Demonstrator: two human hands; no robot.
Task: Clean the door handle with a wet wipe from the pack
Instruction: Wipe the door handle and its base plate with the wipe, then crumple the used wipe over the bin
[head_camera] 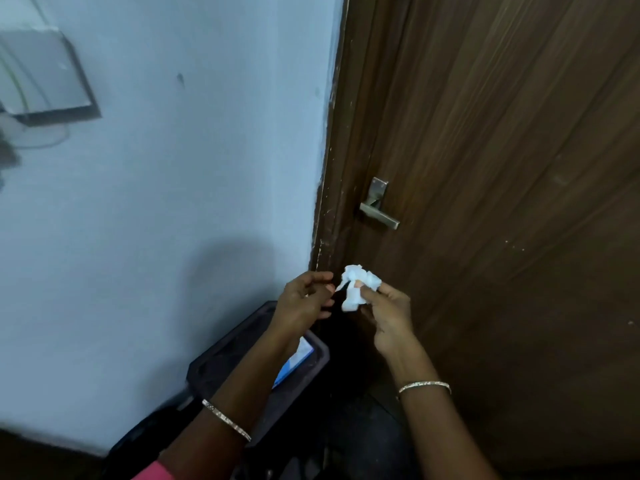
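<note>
The wipe (358, 287) is out of the pack (296, 362), bunched in the right hand (388, 315); the left hand (304, 299) pinches a corner, teasing it open. The handle (378, 211) above is untouched, so I'd say wiping remains.

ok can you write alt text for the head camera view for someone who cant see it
Two bare hands hold a crumpled white wet wipe below a metal door handle on a brown wooden door; the right hand grips it, the left hand pinches one end. A pale blue wall is left.
</note>
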